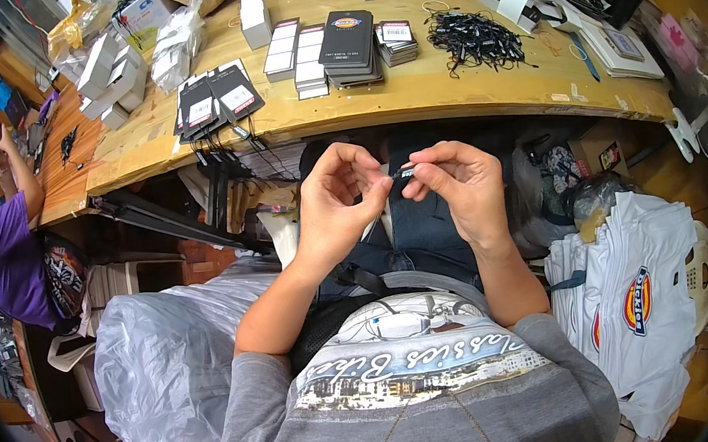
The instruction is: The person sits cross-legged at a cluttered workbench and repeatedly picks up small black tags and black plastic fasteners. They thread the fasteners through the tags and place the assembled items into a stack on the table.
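Over my lap, just in front of the table edge, my two hands are close together. My right hand (465, 190) pinches a small black tag string seal (404, 176) with white marks between thumb and forefinger. My left hand (338, 201) has its thumb and forefinger closed at the seal's left side; what lies between them is too small to make out. On the table lies a tangled pile of black tag strings (478, 40). Several black hang tags (215, 97) with strings dangling over the edge are at the left, and a stack of black hang tags (347, 41) stands in the middle.
White-labelled card stacks (282, 49) and white boxes (114, 78) stand on the table (444, 91). Folded white shirts (624, 294) are piled at my right. A large translucent plastic bag (169, 367) is at my left. A person in purple (9, 254) sits farther left.
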`<state>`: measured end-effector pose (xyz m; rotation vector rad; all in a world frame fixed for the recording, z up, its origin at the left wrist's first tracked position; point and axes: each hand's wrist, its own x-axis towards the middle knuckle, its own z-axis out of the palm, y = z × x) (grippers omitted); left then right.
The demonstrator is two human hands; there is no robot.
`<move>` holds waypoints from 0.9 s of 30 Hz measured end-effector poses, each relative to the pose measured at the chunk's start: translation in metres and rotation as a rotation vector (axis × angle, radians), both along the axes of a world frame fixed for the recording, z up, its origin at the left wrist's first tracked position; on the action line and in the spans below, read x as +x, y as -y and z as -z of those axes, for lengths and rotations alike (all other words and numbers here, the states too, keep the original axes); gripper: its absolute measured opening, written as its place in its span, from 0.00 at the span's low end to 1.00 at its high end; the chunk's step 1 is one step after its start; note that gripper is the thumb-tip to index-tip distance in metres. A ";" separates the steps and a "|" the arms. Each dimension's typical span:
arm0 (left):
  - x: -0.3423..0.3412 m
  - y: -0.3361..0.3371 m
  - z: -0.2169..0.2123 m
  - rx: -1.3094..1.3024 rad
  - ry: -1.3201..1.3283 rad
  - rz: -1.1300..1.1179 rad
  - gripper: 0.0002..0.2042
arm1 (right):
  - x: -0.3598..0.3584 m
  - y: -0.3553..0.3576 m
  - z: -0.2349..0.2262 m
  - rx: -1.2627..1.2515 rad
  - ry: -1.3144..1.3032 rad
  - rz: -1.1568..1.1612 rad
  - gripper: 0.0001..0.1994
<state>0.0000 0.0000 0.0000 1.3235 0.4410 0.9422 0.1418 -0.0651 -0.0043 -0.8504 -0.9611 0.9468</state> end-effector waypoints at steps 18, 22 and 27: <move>0.006 0.000 -0.008 -0.036 -0.084 0.033 0.08 | 0.001 0.002 -0.002 0.020 0.042 0.003 0.06; 0.010 -0.007 0.001 -0.050 -0.039 0.077 0.08 | 0.002 0.002 -0.002 0.018 0.063 0.051 0.06; 0.034 -0.017 0.031 -0.408 0.254 0.304 0.18 | 0.020 -0.024 -0.016 0.022 0.148 0.315 0.06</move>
